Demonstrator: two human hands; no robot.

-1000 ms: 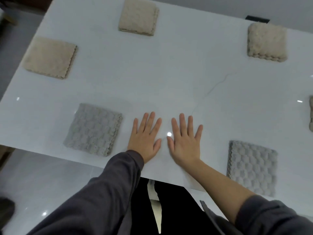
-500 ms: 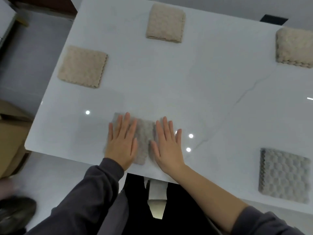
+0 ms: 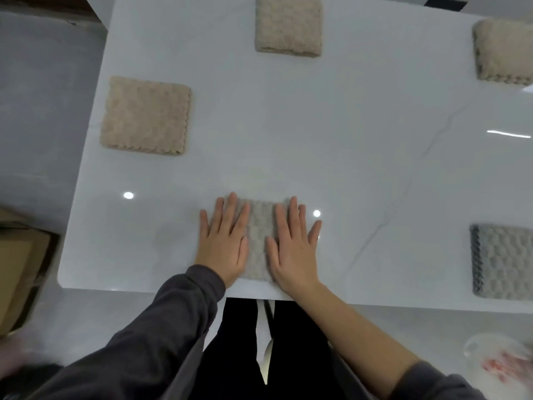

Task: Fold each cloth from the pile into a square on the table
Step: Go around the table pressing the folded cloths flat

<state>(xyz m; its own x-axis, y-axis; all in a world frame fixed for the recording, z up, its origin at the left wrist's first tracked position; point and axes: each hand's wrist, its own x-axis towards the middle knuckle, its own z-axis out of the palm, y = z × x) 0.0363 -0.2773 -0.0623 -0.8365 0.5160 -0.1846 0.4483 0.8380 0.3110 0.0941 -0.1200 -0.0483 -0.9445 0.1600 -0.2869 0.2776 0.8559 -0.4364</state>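
Grey, bumpy cloth [image 3: 261, 241] is lying folded into a square at the near edge of the table [image 3: 346, 140], partly under both hands. The left hand [image 3: 223, 243] is pressing flat on its left part, fingers straight and slightly spread, grasping nothing. The right hand [image 3: 294, 249] is pressing flat on its right part, fingers equally straight, grasping nothing; its outer fingers are lying past the cloth's right edge on the table. A strip of cloth is showing between the 2 hands. The table surface is glossy white with faint veins. 3 plush beige squares with scalloped edges are lying well apart: left square [image 3: 145, 115], far square [image 3: 288, 26], right square [image 3: 503, 50]. 1 darker grey square [image 3: 503, 261] with honeycomb relief is lying near right.
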